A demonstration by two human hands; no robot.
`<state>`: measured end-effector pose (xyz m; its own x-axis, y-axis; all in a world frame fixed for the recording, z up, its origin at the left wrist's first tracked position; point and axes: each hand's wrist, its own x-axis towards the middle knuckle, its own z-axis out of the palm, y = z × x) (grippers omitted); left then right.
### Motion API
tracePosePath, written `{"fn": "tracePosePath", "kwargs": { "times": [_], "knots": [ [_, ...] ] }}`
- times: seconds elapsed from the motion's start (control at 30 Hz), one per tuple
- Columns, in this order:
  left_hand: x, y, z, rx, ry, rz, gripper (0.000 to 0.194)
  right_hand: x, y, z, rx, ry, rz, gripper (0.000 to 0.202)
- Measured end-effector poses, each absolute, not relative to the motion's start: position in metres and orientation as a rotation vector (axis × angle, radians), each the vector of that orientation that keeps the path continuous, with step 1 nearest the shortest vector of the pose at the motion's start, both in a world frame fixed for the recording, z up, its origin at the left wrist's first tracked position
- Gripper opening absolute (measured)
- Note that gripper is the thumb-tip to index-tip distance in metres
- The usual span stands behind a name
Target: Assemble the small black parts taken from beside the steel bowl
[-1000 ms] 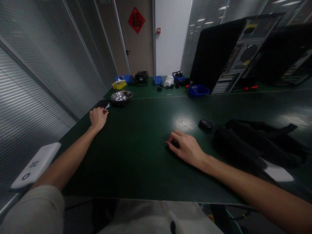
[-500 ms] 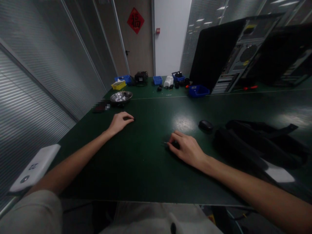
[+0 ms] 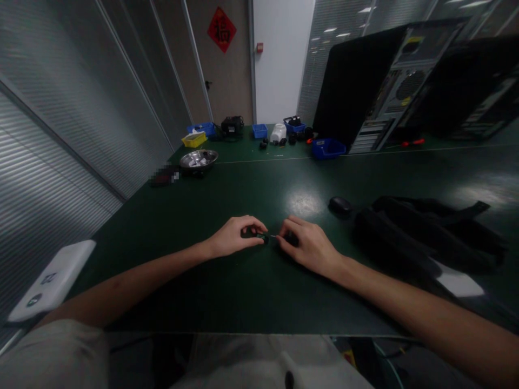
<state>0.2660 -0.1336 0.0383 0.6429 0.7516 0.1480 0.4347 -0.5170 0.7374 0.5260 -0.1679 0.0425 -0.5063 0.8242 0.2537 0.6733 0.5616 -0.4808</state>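
Left hand (image 3: 239,236), pinching small dark piece (image 3: 265,238), moved from left edge of table (image 3: 211,302) to beside right hand (image 3: 304,241), pinching thin rod (image 3: 273,236): items nearly meeting.

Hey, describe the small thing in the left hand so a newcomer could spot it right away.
Start with the big dark green table, where the left hand faces the right hand near the middle. Held at the tips of the left hand is a small dark piece. It looks stubby, with a hint of green, unlike the thin, pale object poking from the right hand.
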Motion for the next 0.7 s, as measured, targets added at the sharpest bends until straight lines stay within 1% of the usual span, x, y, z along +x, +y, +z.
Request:
{"fn": "tracePosePath", "kwargs": {
  "times": [0.33, 0.7],
  "knots": [
    [0.2664, -0.1361, 0.0394, 2.201, 0.858, 0.611, 0.021, 0.5245, -0.1701, 0.0442, -1.184, -2.382, 0.439, 0.007],
    [0.2652, -0.1314, 0.0341, 2.121, 0.830, 0.595, 0.021, 0.5250, -0.1674, 0.0387, -1.108, -2.380, 0.483, 0.008]
  ]
}}
